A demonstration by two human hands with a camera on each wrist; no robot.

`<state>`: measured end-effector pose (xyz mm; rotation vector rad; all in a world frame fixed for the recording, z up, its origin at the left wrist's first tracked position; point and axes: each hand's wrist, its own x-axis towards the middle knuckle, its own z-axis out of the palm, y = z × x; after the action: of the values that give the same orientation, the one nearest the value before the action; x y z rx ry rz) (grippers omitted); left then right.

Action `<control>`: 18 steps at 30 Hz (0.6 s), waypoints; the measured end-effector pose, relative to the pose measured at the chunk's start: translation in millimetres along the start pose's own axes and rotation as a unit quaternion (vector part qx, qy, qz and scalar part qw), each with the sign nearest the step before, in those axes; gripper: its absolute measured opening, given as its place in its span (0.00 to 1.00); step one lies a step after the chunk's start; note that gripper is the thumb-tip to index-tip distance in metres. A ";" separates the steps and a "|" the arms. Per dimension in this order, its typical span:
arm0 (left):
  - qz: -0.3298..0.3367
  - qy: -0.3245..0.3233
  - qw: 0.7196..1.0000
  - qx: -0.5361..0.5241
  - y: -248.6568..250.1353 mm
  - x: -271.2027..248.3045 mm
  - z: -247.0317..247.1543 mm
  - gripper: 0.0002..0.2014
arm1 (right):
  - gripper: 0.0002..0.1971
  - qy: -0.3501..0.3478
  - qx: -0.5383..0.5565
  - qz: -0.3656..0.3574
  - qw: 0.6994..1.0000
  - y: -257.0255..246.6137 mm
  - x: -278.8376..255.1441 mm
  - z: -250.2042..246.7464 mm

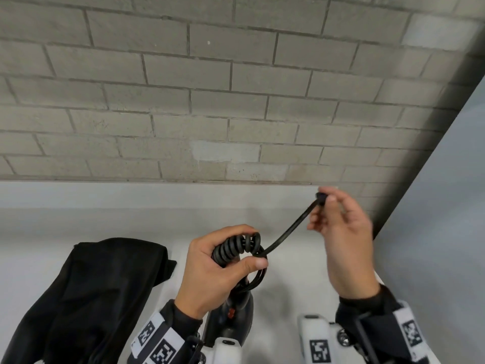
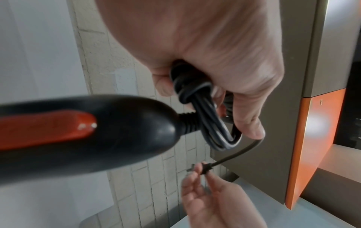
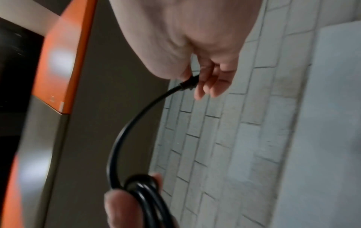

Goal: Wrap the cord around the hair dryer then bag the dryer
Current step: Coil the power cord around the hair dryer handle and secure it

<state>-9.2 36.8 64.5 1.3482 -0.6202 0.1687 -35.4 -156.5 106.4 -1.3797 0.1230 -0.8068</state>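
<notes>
Two hands share the work above the white bench: the left hand has its fingers and thumb curled round a tight bundle of black cord coiled just past the end of the hair dryer handle, so the dryer hangs below that grip toward the person. The right hand pinches the plug between thumb and fingertips, its other fingers loosely spread, and a short free run of cord arcs between the two hands. The cord looks springy and smooth, likely to uncoil if the left grip slackens, so the bundle is the place to keep hold. The dryer body, hard plastic with a red switch, seems light enough for one hand. A limp black bag lies on the bench just left of the dryer; its opening is not clear from here.
</notes>
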 end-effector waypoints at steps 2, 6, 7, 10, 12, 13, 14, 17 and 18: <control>0.000 0.006 1.000 -0.002 -0.3 0.0 -0.1 0.18 | 0.12 -0.052 -0.027 0.061 0.996 15.9 -8.8 0.7; 0.013 0.016 1.000 0.001 -0.4 1.7 -2.6 0.17 | 0.07 -0.153 -0.161 0.035 0.974 32.6 -28.6 3.9; 0.018 0.018 1.000 0.004 -0.7 2.0 -3.1 0.17 | 0.08 -0.159 -0.183 0.033 0.970 35.2 -31.7 4.4; 0.023 0.023 0.999 0.009 -2.6 2.1 -2.6 0.19 | 0.12 -0.163 -0.094 0.101 0.977 34.6 -41.2 10.4; 0.019 0.027 0.999 0.008 -3.7 2.5 -1.3 0.21 | 0.12 -0.155 -0.012 0.143 0.977 30.9 -48.6 16.4; 0.018 0.027 0.999 0.005 -3.8 2.9 -0.6 0.22 | 0.12 -0.155 0.014 0.157 0.975 29.9 -52.6 19.7; 0.019 0.027 0.999 0.001 -3.9 3.1 0.0 0.22 | 0.12 -0.158 0.033 0.170 0.972 29.9 -56.7 22.8; 0.024 0.021 0.999 -0.013 -3.9 2.6 1.6 0.19 | 0.12 -0.158 0.062 0.197 0.966 30.7 -63.8 28.2; 0.023 0.022 0.999 -0.017 -4.4 2.4 2.1 0.18 | 0.12 -0.154 0.070 0.201 0.965 30.3 -64.8 28.7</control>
<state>-5.9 33.3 62.1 1.2943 -0.6161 0.2237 -54.7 -96.7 61.7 -1.2736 0.0965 -0.2529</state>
